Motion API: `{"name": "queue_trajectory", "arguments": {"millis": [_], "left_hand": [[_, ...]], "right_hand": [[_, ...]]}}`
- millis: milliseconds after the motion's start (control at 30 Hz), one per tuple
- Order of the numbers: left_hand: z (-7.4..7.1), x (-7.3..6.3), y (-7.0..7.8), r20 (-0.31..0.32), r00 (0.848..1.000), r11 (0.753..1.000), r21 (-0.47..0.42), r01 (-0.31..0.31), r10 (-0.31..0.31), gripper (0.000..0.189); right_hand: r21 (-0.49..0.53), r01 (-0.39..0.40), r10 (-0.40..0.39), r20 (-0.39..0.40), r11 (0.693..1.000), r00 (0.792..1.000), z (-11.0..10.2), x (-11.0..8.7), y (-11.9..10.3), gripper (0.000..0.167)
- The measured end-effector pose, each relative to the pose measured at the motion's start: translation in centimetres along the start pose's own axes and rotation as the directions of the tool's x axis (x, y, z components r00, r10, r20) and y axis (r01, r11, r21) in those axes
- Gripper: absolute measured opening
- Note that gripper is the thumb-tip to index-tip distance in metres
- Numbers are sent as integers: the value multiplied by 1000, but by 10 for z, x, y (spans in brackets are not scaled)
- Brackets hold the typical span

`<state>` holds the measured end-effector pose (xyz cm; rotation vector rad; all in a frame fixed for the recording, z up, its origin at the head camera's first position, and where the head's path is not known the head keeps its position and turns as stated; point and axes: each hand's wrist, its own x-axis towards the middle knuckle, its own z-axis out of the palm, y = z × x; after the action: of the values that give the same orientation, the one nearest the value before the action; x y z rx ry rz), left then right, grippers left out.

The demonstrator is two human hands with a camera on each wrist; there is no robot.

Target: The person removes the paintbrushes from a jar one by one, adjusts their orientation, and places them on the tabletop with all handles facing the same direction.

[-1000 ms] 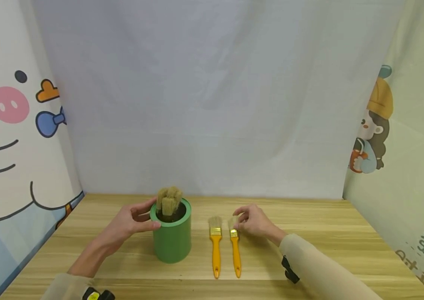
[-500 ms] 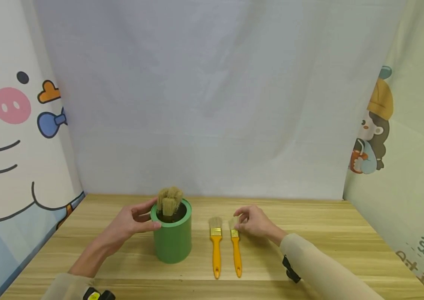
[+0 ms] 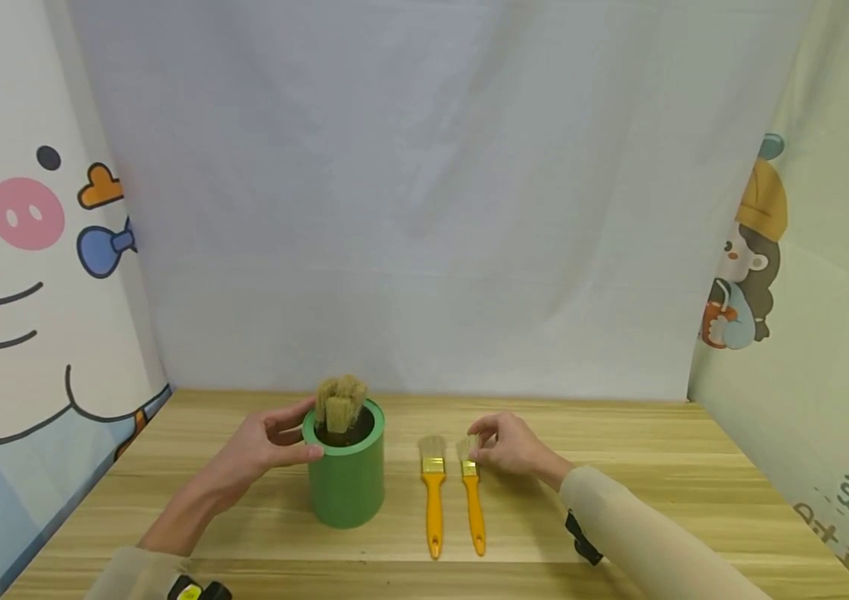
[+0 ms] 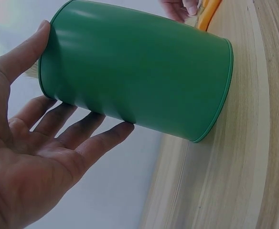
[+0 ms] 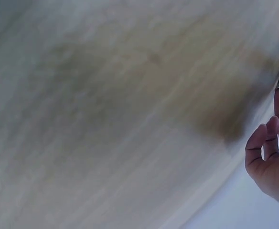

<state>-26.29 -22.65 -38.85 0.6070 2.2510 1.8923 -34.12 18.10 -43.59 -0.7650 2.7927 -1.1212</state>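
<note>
My left hand (image 3: 244, 454) holds a green cylindrical holder (image 3: 347, 492) from its left side, thumb at the near rim and fingers spread along the far side. Several brush heads with tan bristles (image 3: 340, 408) stick up out of it; their handles are hidden inside. In the left wrist view, fingertips lie against the smooth holder wall (image 4: 139, 67). To the right, my right hand (image 3: 510, 446) pinches the bristle end of a narrow paintbrush (image 3: 473, 508) with an orange handle. A wider orange-handled paintbrush (image 3: 434, 508) lies beside it, bristles away from me.
Everything stands on a light wooden table (image 3: 619, 467). A plain pale cloth (image 3: 424, 208) hangs behind it, and cartoon-printed cloths (image 3: 27, 333) hang at both sides. The right wrist view is mostly blurred table, with the hand at its right edge.
</note>
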Motion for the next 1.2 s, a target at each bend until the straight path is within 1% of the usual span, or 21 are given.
{"name": "queue_trajectory", "arguments": {"millis": [267, 433, 667, 933, 1100, 1200], "left_hand": [[1, -1, 2, 9, 1000, 1000, -4, 0, 0, 84], [1, 0, 1, 12, 1000, 1000, 4, -3, 3, 84], [1, 2, -1, 2, 1000, 1000, 5, 17, -17, 84], [1, 2, -1, 7, 1000, 1000, 11, 13, -13, 85], [2, 2, -1, 9, 1000, 1000, 3, 12, -12, 84], [1, 2, -1, 12, 1000, 1000, 1, 5, -5, 84]], "right_hand": [[-30, 4, -4, 5, 1000, 1000, 1, 1, 4, 32], [-43, -3, 4, 8, 999, 1000, 0, 1, 2, 31], [-41, -17, 17, -1, 999, 1000, 0, -1, -1, 32], [-36, -3, 3, 9, 999, 1000, -2, -1, 0, 33], [-37, -11, 11, 1, 999, 1000, -3, -1, 1, 33], [-36, -28, 28, -10, 999, 1000, -6, -2, 0, 34]]}}
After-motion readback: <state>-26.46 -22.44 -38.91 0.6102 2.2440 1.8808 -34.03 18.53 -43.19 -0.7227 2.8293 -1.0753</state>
